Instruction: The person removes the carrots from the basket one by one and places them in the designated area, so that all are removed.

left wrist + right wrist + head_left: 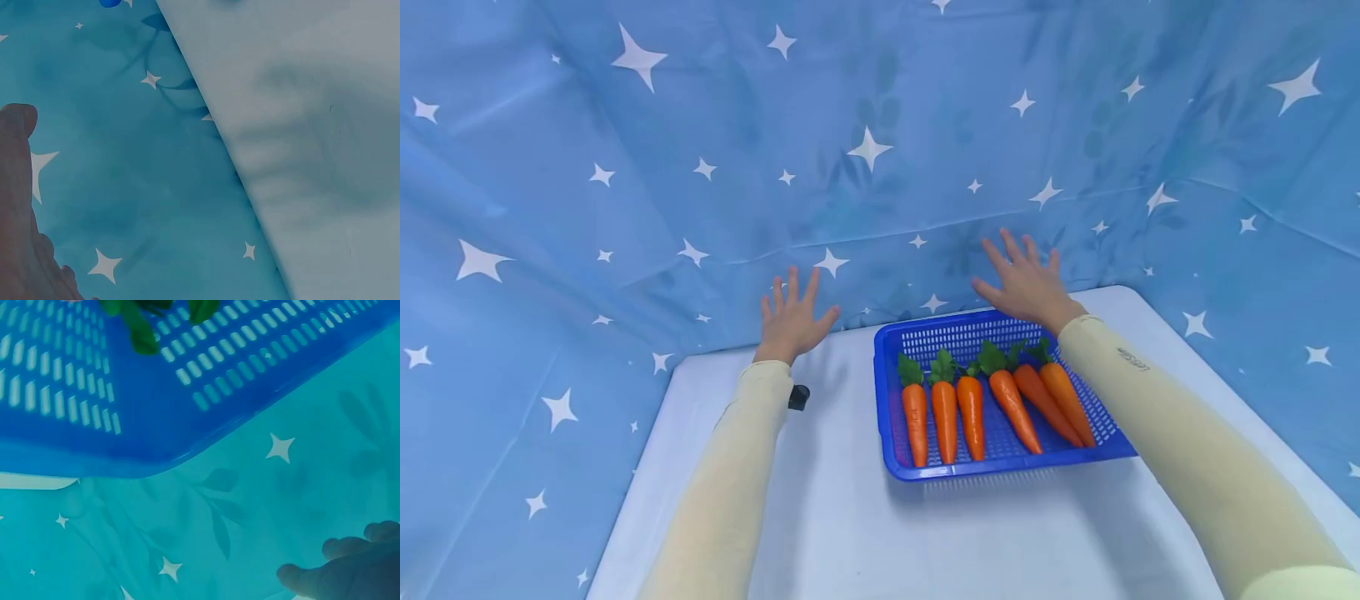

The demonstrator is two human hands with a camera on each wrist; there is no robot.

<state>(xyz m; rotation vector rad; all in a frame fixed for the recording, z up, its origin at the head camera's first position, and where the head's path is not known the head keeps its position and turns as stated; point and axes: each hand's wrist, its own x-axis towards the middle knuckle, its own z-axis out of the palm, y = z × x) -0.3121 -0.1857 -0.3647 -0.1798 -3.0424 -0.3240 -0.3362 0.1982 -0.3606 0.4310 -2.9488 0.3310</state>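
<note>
My left hand [791,325] is held with fingers spread above the back left part of the white table, holding nothing. In the left wrist view that hand [22,212] shows at the left edge, its shadow falling on the tabletop. My right hand [1028,287], fingers also spread, hovers over the back right corner of a blue plastic basket [891,454]. Several orange carrots [946,421] with green leafy tops lie side by side in the basket. In the right wrist view the basket corner [150,444] fills the upper left, and the hand [350,569] is at the lower right.
A white table [842,533] carries the basket right of its middle. Blue cloth [865,200] with white stars hangs behind the table and along its sides. A small black object [799,397] shows beside the left wrist. The right sleeve [1150,408] overlaps the basket's right side.
</note>
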